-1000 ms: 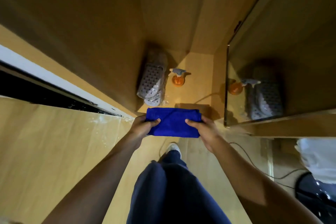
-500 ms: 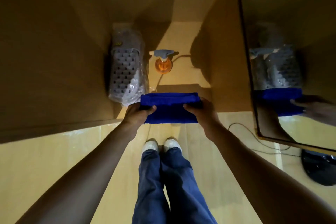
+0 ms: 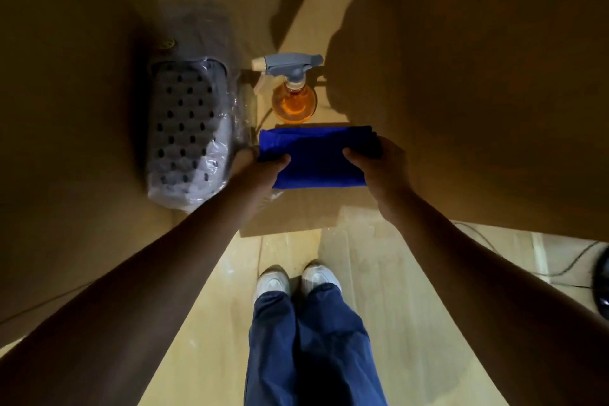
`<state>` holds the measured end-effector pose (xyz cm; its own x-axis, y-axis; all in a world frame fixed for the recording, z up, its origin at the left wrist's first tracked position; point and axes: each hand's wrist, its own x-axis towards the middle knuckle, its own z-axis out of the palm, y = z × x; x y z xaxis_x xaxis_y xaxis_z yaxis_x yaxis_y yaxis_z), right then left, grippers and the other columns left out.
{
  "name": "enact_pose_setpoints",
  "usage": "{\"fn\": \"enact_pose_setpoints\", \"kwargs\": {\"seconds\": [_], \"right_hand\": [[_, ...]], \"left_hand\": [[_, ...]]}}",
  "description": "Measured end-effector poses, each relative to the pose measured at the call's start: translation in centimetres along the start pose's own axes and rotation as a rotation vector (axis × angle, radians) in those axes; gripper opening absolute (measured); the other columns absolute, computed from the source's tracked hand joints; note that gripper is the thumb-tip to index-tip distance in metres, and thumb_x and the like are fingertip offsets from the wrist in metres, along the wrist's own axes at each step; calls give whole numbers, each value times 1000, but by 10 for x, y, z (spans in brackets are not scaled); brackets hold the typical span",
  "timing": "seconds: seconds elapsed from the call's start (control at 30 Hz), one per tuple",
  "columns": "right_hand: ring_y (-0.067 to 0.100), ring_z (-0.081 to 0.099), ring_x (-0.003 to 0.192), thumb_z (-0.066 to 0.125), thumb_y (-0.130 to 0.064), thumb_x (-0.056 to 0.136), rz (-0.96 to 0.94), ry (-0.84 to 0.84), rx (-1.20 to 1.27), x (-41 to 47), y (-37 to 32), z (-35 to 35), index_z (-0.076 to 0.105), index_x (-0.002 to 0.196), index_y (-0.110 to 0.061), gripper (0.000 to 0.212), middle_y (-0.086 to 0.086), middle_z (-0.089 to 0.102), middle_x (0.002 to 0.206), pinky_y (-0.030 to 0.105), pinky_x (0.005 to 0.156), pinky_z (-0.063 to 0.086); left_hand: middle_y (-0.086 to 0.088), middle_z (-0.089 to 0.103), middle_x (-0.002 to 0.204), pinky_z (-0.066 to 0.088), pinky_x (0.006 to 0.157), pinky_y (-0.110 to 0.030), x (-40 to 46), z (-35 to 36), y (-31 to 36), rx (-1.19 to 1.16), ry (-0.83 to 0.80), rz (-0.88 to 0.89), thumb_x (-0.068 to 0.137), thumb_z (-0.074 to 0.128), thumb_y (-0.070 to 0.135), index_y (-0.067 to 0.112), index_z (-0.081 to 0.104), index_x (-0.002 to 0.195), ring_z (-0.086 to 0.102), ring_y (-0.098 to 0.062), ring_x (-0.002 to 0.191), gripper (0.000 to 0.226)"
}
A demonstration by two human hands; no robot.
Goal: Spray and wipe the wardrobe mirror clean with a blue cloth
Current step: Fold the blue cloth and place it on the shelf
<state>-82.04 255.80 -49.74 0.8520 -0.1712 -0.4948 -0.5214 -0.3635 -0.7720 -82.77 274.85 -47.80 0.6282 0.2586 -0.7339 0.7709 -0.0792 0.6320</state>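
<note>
At the bottom of the frame stand white shoes [image 3: 298,280] and blue trouser legs [image 3: 309,346] on pale flooring. Above them, both forearms reach up toward frame centre, where the left hand [image 3: 255,166] and right hand [image 3: 379,165] each clamp an end of the blue cloth [image 3: 318,156], thumbs on top and fingers curled under its edges. The cloth is deep blue, folded into a flat oblong with neat layers showing at its upper edge. It looks light, soft and limp, so it should be gripped by bunching it in one palm (a pinch at a corner would let it unfold and dangle). Just beyond it, on the wardrobe floor [image 3: 296,211], stands the spray bottle [image 3: 293,92], amber liquid under a grey trigger head; probably light, rigid and best taken at the neck. To its left lie perforated slippers in clear plastic [image 3: 188,132]. The mirror is out of view.
</note>
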Motion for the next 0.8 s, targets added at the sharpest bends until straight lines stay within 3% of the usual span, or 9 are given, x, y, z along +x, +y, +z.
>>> {"fn": "enact_pose_setpoints", "kwargs": {"seconds": [0.07,0.13,0.23,0.3,0.4,0.53,0.63,0.8], "right_hand": [[21,64,94,72,-26,84,-35,37,-34,14,5,6,62,106,-11,28,3,68,100,32,78,54],[20,63,96,72,-27,84,-65,82,-95,24,10,10,63,110,-9,33,4,68,103,27,77,53],[21,61,101,71,-32,85,-129,137,-202,28,19,17,61,116,-8,40,3,66,107,20,73,50],[24,54,113,70,-36,84,-192,199,-321,28,23,19,55,127,-8,53,7,60,122,29,84,50],[28,36,134,67,-26,87,-369,314,-529,23,21,20,38,144,-8,66,13,39,146,39,105,41],[27,28,144,44,-28,98,-638,149,-761,23,21,31,36,146,-7,53,12,35,153,46,118,25],[27,33,142,31,-34,101,-649,78,-871,28,32,42,40,144,-3,54,14,43,148,47,119,22],[27,35,141,28,-34,101,-672,153,-927,34,41,48,40,143,-2,55,16,44,148,45,120,18]], "left_hand": [[-15,63,105,55,81,-38,10,7,-4,30,49,-3,88,69,22,17,54,88,62,-29,99,15],[-11,59,101,53,79,-38,20,15,-12,93,100,38,88,68,26,17,53,87,60,-27,95,18],[-14,60,111,50,92,-40,22,24,-22,240,190,214,88,66,22,8,55,115,59,-30,104,32],[-17,56,124,43,101,-38,19,29,-31,319,269,378,85,64,14,2,47,130,54,-31,116,50],[-24,34,146,25,116,-39,8,36,-41,574,351,601,86,61,12,-2,32,143,31,-35,137,66],[-17,33,153,8,119,-39,24,39,-53,951,290,930,96,46,21,2,35,146,25,-29,144,54],[-14,26,157,14,119,-46,39,36,-63,1099,229,933,101,30,32,4,30,149,19,-25,147,56],[-11,21,159,16,119,-45,46,38,-69,1113,238,924,101,23,37,6,24,151,14,-22,149,58]]}}
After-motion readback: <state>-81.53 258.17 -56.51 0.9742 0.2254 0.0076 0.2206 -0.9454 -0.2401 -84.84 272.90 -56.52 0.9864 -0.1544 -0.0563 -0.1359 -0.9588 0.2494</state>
